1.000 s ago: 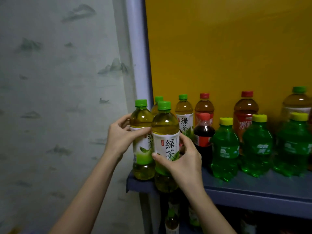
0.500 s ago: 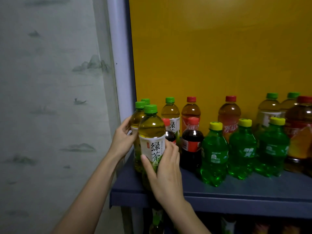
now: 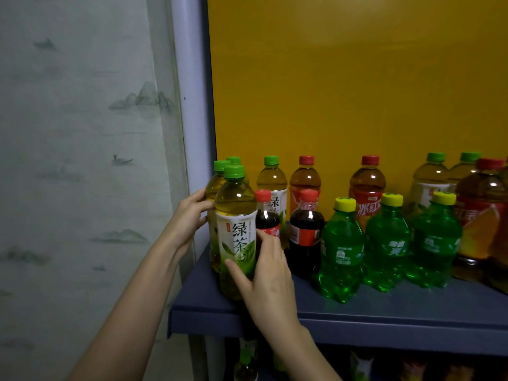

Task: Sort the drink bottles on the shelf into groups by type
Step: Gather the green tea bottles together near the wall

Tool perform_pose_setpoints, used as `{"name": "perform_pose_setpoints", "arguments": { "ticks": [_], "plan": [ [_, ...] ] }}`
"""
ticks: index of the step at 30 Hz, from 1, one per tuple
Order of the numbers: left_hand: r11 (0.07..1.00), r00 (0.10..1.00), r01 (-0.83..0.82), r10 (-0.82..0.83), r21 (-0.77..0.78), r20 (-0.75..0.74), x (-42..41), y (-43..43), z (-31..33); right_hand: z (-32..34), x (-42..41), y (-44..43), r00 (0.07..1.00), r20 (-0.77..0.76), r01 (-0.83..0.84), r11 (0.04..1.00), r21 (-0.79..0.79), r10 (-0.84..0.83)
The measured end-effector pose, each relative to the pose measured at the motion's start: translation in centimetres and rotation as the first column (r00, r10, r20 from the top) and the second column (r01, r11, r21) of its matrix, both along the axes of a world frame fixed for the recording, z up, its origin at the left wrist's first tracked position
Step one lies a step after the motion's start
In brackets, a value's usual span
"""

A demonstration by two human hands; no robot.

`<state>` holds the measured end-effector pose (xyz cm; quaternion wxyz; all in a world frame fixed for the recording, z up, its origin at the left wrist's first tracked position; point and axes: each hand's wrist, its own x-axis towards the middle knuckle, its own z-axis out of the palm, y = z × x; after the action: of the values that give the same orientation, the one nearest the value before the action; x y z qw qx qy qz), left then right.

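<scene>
Head view | front green tea bottle is stood at the left front corner of the shelf, gripped at the label by the right hand | rear green tea bottle, just behind, is clasped by the left hand

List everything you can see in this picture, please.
green tea bottles: six, green caps, yellowish; four at far left, two rear right
iced tea bottles: at least three, red caps, amber; back row and right edge
cola bottles: two, dark, red caps; left of centre
Sprite bottles: three, green, yellow caps; front row
shelf: one, blue; under the bottles
back panel: one, yellow; behind the bottles
wall covering: one, grey-green mountain print; left
left hand: one; fingers hold the rear green tea bottle
right hand: one; fingers grip the front green tea bottle
</scene>
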<state>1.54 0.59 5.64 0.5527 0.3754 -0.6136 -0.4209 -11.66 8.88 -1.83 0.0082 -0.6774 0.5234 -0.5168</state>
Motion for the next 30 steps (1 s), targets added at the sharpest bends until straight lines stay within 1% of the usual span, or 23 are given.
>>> {"name": "perform_pose_setpoints", "arguments": {
  "ticks": [1,2,3,4,5,6,7,8,10,11,13,14,17,21,27,30],
  "plan": [
    [0.997,0.997,-0.069,0.068,-0.022,-0.033,-0.2,0.4,-0.1,-0.1,-0.4,0.1,1.0,-0.004,-0.009,1.0,-0.005,0.008],
    [0.979,0.978,-0.197,0.192,-0.053,-0.086,-0.4,1.0,-0.4,-0.2,-0.9,0.3,1.0,-0.006,-0.013,1.0,-0.013,0.013],
    [0.931,0.929,-0.35,0.332,-0.102,-0.165,-0.5,1.8,-0.7,-0.4,-1.6,0.5,1.0,0.003,-0.012,1.0,-0.02,0.012],
    [0.858,0.861,-0.486,0.438,-0.168,-0.259,-0.6,3.1,-1.2,-0.6,-2.3,0.7,1.0,0.024,-0.008,1.0,-0.027,0.009],
    [0.786,0.807,-0.57,0.482,-0.24,-0.339,-0.7,4.6,-1.7,-0.9,-3.2,0.8,0.999,0.052,-0.002,0.999,-0.04,0.004],
    [0.743,0.794,-0.594,0.479,-0.308,-0.375,-1.1,6.2,-2.5,-1.1,-4.0,0.9,0.996,0.084,0.006,0.998,-0.06,-0.001],
    [0.737,0.815,-0.57,0.451,-0.363,-0.364,-1.8,7.7,-3.3,-1.4,-4.8,1.0,0.994,0.111,0.012,0.997,-0.074,-0.004],
    [0.767,0.856,-0.509,0.403,-0.391,-0.323,-2.8,9.1,-4.2,-1.7,-5.4,1.0,0.992,0.124,0.014,0.997,-0.074,-0.005],
    [0.868,0.949,-0.312,0.267,-0.385,-0.168,-5.0,10.5,-6.6,-2.1,-6.3,1.0,0.994,0.11,0.025,0.998,-0.066,-0.018],
    [0.891,0.972,-0.231,0.225,-0.391,-0.06,-6.3,10.8,-7.9,-2.3,-6.7,1.0,0.995,0.099,0.034,0.997,-0.064,-0.027],
    [0.902,0.969,-0.154,0.219,-0.403,0.119,-8.3,10.7,-9.9,-2.5,-7.2,1.0,0.995,0.097,0.039,0.998,-0.048,-0.034],
    [0.906,0.959,-0.161,0.238,-0.392,0.156,-9.1,10.4,-10.5,-2.5,-7.5,1.0,0.994,0.101,0.038,0.999,-0.038,-0.034],
    [0.907,0.935,-0.24,0.312,-0.346,0.168,-10.9,9.9,-11.0,-2.4,-8.4,0.8,0.995,0.09,0.033,0.999,-0.027,-0.031],
    [0.908,0.911,-0.292,0.36,-0.3,0.203,-12.4,9.1,-10.7,-2.2,-9.2,0.3,0.997,0.076,0.024,0.999,-0.027,-0.022],
    [0.89,0.894,-0.374,0.421,-0.261,0.152,-13.8,8.3,-9.7,-1.7,-9.9,-0.9,0.997,0.077,-0.011,0.999,0.033,0.008],
    [0.89,0.889,-0.387,0.429,-0.24,0.161,-14.0,7.8,-9.4,-1.4,-10.1,-1.6,0.996,0.091,-0.029,0.998,0.051,0.025]
  ]
}}
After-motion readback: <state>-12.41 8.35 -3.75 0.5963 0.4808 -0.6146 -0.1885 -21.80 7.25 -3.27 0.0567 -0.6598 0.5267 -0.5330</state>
